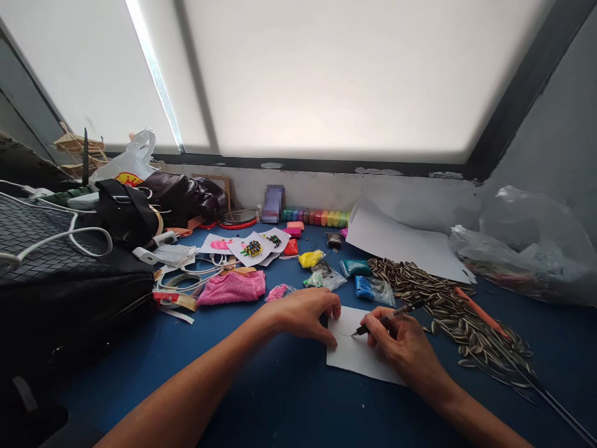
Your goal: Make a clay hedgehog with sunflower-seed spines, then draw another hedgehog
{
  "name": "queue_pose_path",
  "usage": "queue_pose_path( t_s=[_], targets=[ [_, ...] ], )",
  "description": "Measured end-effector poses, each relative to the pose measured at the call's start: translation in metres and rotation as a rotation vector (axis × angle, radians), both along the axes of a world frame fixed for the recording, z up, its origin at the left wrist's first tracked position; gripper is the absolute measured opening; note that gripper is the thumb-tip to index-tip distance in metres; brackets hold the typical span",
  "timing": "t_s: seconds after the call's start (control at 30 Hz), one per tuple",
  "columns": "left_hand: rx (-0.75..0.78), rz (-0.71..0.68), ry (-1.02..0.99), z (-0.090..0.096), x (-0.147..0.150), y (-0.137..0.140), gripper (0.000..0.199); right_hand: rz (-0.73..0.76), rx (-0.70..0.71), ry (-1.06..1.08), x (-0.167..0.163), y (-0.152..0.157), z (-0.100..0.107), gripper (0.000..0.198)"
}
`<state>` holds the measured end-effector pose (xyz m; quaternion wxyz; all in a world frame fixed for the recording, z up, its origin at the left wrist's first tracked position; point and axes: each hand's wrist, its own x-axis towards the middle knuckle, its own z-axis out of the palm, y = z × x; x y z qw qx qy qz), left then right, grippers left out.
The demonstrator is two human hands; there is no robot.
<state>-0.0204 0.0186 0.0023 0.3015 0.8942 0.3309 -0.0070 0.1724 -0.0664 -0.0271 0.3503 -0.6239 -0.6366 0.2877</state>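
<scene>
My right hand (396,336) is closed around a dark pen (390,315), its tip touching a white sheet of paper (347,361). A short, thin curved line shows on the paper near the tip. At the sheet's left edge rests my left hand (303,314), thumb and fingers apart, the fingertips against the paper. Just beyond the hands lie small bags of modelling clay: a blue one (373,289), a teal one (355,267), a yellow one (311,258) and a pink one (278,292).
Striped sunflower seeds (410,280) spread over the right side of the blue table (270,398), with an orange-handled tool (482,312) on them. A pink cloth (233,287), decorated paper pieces (254,249) and a black bag (84,280) are left. Larger white sheets (396,239) lie behind.
</scene>
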Motion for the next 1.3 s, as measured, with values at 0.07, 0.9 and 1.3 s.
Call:
queue_pose_path(
  t_s=[0.07,0.9,1.3],
  targets=[
    [0.004,0.0,0.002,-0.0009,0.0001,0.0002,0.043,-0.004,0.003,-0.001,0.0002,0.0001,-0.0001,0.045],
    [0.016,-0.013,-0.011,-0.0036,0.0,0.002,0.044,-0.072,0.037,-0.056,-0.0024,-0.0006,0.0033,0.043],
    [0.02,-0.047,-0.001,0.0001,-0.0023,0.0,0.057,-0.094,0.059,-0.1,-0.0001,0.0001,0.0029,0.045]
  ],
)
